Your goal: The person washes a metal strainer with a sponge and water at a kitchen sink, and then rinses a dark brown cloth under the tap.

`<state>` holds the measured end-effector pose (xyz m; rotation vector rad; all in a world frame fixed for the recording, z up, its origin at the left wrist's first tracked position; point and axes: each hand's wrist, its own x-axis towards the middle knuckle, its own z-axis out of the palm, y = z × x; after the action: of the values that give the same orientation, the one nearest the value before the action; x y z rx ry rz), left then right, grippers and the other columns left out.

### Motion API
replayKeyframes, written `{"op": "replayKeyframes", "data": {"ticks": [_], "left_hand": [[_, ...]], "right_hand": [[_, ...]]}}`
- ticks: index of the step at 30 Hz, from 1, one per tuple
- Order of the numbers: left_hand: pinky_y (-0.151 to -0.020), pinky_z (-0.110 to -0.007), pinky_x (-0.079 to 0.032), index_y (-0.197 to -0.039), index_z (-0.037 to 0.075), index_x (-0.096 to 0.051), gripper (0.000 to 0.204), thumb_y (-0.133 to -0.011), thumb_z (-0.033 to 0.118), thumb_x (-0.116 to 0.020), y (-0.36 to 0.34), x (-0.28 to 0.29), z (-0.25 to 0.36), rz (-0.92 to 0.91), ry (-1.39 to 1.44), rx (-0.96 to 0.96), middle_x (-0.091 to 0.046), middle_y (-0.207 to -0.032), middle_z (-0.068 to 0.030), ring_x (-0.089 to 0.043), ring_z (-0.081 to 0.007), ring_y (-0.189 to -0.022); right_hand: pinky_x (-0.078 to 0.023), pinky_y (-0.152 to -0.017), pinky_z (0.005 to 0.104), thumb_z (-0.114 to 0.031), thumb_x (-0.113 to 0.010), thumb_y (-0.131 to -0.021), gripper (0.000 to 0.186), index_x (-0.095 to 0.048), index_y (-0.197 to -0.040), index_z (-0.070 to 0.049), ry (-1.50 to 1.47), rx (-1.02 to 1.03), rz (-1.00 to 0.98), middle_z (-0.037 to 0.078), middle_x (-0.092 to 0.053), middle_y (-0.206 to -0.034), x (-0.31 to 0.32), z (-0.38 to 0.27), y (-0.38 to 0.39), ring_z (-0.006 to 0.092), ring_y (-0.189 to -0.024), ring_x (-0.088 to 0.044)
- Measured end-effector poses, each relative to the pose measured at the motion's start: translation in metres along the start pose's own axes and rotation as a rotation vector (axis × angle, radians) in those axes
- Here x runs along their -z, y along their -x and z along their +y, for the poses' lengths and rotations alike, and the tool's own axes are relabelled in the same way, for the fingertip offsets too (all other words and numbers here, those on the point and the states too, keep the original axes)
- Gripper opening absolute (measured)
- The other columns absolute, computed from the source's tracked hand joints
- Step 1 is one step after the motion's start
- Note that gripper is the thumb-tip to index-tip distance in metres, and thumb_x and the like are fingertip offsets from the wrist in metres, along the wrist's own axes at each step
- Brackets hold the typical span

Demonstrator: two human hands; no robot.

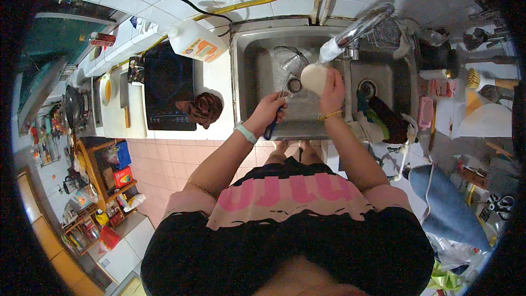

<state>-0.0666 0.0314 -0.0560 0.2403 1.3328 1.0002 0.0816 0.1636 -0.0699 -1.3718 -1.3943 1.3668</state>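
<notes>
The steel sink (253, 71) has a large basin on the left and a smaller one on the right. The white tabletop (223, 79) adjoins it on the left, carrying a black hob (169, 85). A chrome tap (364, 24) reaches over the large basin, its pale nozzle just above the disc. A white bottle (197, 41) stands near the hob's far right corner; a brown cloth (205, 108) lies across its near right edge. The blue-handled tool (270, 127) slants over the large basin, its metal head hard to make out. The left hand (267, 112) has its grip wrapped around the handle. The right hand (332, 96) holds a pale disc (315, 79) in its grip, fingers along the right side, near the tool's head. A yellow band (331, 114) circles the right wrist.
</notes>
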Motion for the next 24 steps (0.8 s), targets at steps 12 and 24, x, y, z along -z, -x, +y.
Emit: {"op": "replayKeyframes", "data": {"ticks": [12,24], "left_hand": [[-0.047,-0.020,-0.032,-0.128,0.009,-0.045,0.033,-0.097,0.020,-0.042,0.053,0.006,0.029,-0.076,0.165,-0.020,-0.040,-0.074,0.0032,-0.034,-0.0051,-0.052],[-0.045,-0.022,-0.032,-0.121,0.004,-0.046,0.028,-0.096,0.015,-0.040,0.065,0.003,0.017,-0.074,0.080,0.053,-0.041,-0.071,0.0023,-0.037,-0.0062,-0.053]], "right_hand": [[-0.038,-0.097,0.0418,-0.025,-0.053,-0.085,0.031,-0.061,-0.111,-0.010,0.461,0.880,-0.466,0.014,-0.053,-0.125,-0.055,-0.007,-0.028,0.0344,-0.114,-0.048],[-0.034,-0.101,0.0445,-0.032,-0.058,-0.083,0.044,-0.057,-0.123,-0.014,0.724,0.860,-0.611,0.012,-0.040,-0.139,-0.046,0.006,-0.026,0.0353,-0.125,-0.038]]}}
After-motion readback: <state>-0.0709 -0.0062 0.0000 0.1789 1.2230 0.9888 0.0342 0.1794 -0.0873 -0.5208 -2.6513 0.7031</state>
